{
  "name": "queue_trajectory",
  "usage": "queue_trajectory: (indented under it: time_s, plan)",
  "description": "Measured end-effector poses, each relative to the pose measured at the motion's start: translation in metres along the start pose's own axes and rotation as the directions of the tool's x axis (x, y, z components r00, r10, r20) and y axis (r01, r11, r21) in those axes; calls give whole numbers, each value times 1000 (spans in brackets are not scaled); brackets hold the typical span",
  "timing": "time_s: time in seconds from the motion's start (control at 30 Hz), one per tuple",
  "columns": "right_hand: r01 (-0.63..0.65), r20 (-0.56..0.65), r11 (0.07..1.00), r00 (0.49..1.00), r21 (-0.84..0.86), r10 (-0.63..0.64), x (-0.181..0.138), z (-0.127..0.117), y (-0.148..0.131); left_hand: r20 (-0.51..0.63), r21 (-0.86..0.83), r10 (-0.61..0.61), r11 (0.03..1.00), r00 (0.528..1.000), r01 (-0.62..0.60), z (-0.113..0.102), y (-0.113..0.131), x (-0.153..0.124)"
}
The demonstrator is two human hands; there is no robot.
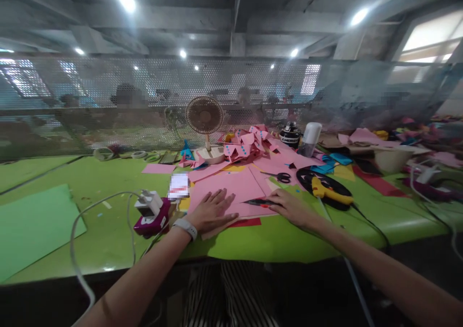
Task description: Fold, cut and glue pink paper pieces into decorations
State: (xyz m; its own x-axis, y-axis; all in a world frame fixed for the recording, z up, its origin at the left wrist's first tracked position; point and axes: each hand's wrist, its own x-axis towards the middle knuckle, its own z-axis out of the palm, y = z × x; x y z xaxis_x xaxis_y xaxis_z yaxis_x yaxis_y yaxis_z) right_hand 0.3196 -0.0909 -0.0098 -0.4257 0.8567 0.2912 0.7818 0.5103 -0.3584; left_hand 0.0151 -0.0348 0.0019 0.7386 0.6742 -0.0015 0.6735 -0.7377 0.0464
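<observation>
My left hand [213,212] lies flat with its fingers apart on a stack of pink sheets [231,187], pressing on the top one. A pale band is around its wrist. My right hand [291,209] is closed on a slim black-and-red tool [257,202], whose pointed end points left over the pink sheet. The tool's exact kind is unclear. A strip of red sheet [249,222] shows under the stack's near edge. Just beyond my right hand lies a pair of black-handled scissors [283,177].
A small fan [205,117] stands behind the stack, beside piled pink cut pieces [249,143]. At right, a yellow glue gun [331,194] rests on a black round tray. A purple power strip [154,221] with trailing cables sits at left, near a green sheet [36,228].
</observation>
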Motion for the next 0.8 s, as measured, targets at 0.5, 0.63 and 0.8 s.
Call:
queue_trajectory:
  time_s: [0.5, 0.63, 0.8]
  plan:
    - [-2, 23, 1000, 1000, 21, 2, 1, 2, -5, -25, -8, -8, 1000, 1000, 8, 4, 0, 0]
    - [-8, 25, 1000, 1000, -8, 9, 2, -1, -13, -37, -12, 1, 1000, 999, -2, 4, 1, -1]
    - [6, 65, 1000, 998, -25, -5, 9, 1, -22, -33, -12, -3, 1000, 999, 3, 1, 4, -3]
